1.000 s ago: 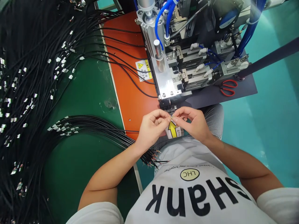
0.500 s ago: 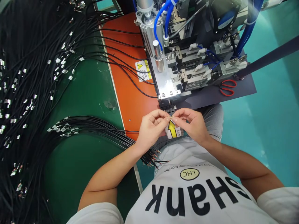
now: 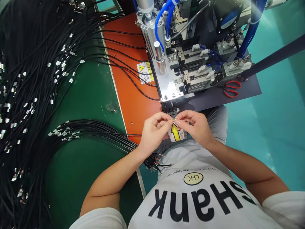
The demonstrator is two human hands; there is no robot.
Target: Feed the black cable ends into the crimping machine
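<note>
My left hand is closed in a pinch, and a single black cable runs in under it from the left. Facing it, my right hand pinches with thumb and forefinger at the same spot. Between the two sets of fingertips shows a tiny, pale yellowish wire end; the fingers cover most of it. Just below lies a white label with a yellow arrow. The metal press machine stands directly beyond my fingertips, with several black cables entering its left side.
A bundle of black cables with stripped ends hangs over the table edge by my left forearm. A large heap of cables covers the green table's left. Red-handled scissors lie on the machine's dark base, right.
Both hands stay almost in place, still pinching at the same spot. A little more of the yellowish wire end shows between the fingertips. The camera view has shifted slightly.
</note>
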